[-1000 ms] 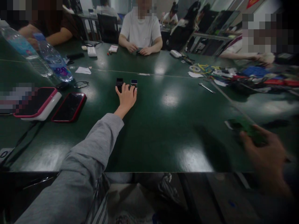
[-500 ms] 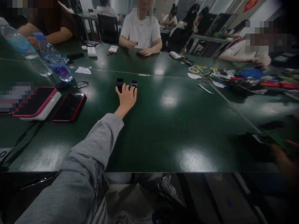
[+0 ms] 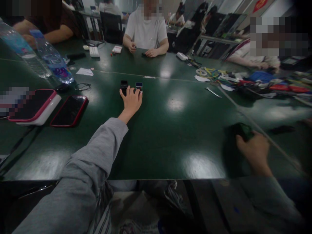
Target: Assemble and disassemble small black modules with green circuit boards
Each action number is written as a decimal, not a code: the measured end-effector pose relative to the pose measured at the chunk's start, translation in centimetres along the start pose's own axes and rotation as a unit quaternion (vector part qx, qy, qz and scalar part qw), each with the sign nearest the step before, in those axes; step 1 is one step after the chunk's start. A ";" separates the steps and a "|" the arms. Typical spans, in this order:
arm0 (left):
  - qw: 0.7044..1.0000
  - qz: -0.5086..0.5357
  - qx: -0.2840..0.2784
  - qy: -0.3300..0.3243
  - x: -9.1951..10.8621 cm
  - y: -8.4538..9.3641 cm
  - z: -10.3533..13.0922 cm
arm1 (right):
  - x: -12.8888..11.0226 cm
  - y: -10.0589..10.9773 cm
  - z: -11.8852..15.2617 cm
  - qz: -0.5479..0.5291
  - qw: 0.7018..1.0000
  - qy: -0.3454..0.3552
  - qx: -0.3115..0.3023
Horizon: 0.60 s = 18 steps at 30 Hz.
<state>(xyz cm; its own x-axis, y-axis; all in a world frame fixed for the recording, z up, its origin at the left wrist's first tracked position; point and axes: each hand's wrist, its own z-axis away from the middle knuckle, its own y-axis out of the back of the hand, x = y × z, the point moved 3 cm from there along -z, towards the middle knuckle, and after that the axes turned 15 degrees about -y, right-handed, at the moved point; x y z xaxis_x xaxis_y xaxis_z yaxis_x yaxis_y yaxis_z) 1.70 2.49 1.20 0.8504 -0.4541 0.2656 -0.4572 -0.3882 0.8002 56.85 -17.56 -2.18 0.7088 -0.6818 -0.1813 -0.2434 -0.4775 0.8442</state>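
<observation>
My left hand (image 3: 132, 100) rests at the middle of the green table (image 3: 165, 139), fingers spread over the near ends of two small devices. One is a black device (image 3: 124, 84); beside it on the right is a small device with a dark blue screen (image 3: 138, 85). Their lower parts are hidden under my fingers. At the right, my right hand (image 3: 255, 149) is closed round a dark object (image 3: 243, 130) with a greenish sheen, blurred, just above or on the table; I cannot tell which.
Left are a red-edged phone (image 3: 70, 111), a pink-edged device (image 3: 34, 104) and two water bottles (image 3: 58, 70). A wrench (image 3: 213, 92) lies right of centre, before heaped cables (image 3: 263, 81). Across the table sits a person in a white shirt (image 3: 146, 31).
My right hand has moved left from the right edge with the dark object in it. My left hand stays over the two devices. The view has shifted slightly.
</observation>
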 end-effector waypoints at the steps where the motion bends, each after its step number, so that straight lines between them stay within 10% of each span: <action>1: 1.000 0.001 -0.002 -0.002 0.0 0.0 0.0 | -3.5 -0.1 0.7 -0.005 0.999 0.018 -0.036; 5: 1.000 0.007 -0.011 -0.001 0.0 0.1 0.0 | -19.5 0.5 6.0 -0.126 0.974 0.157 -0.107; 10: 1.000 0.021 -0.010 0.001 0.0 0.3 -0.1 | -35.2 2.6 14.1 -0.344 0.858 0.335 -0.184; 18: 1.000 -0.009 0.001 0.011 -0.7 -0.3 -0.3 | -38.2 3.4 15.7 -0.405 0.813 0.363 -0.209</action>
<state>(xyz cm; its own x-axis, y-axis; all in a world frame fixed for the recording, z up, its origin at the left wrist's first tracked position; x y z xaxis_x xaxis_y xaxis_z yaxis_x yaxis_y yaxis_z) 1.31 3.20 0.95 0.8636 -0.4300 0.2634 -0.4430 -0.3973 0.8037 18.56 -1.80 -0.29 0.7648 0.3416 -0.5463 0.6369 -0.2725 0.7212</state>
